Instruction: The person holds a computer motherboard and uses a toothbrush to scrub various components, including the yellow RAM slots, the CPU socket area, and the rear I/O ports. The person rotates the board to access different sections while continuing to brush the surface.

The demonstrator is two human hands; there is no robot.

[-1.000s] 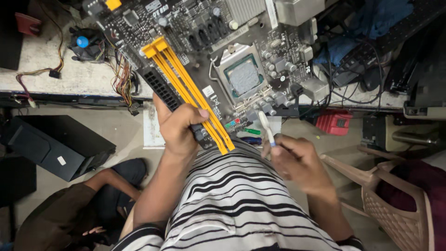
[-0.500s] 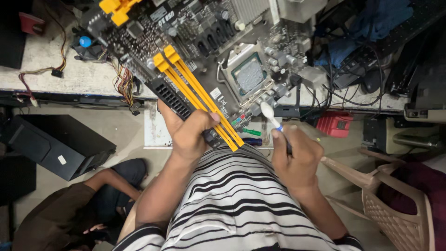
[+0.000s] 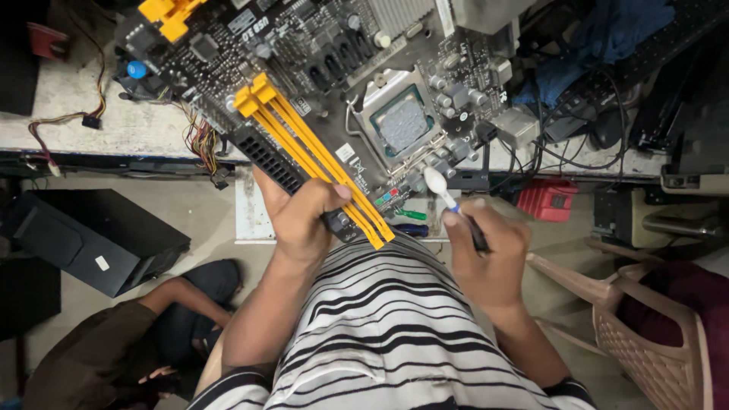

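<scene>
A dark computer motherboard point(image 3: 326, 68) with long yellow memory slots point(image 3: 311, 156) and a square processor socket point(image 3: 401, 121) tilts up off the workbench toward me. My left hand point(image 3: 300, 216) grips its near corner, thumb on top beside the yellow slots. My right hand point(image 3: 486, 254) holds a toothbrush point(image 3: 448, 199) with a white head and blue neck. The brush head points up at the board's near edge, just below the socket. My striped shirt fills the lower middle.
A workbench point(image 3: 68, 114) holds loose coloured wires point(image 3: 199, 140), black cables and blue cloth point(image 3: 577, 68). A red box point(image 3: 548, 199) sits below the bench. A brown plastic chair point(image 3: 645, 326) stands right. Another person point(image 3: 114, 342) crouches on the floor at lower left beside a black case point(image 3: 91, 239).
The motherboard has shifted up and away in the view. My right hand has moved toward the board, bringing the brush head closer to its near edge.
</scene>
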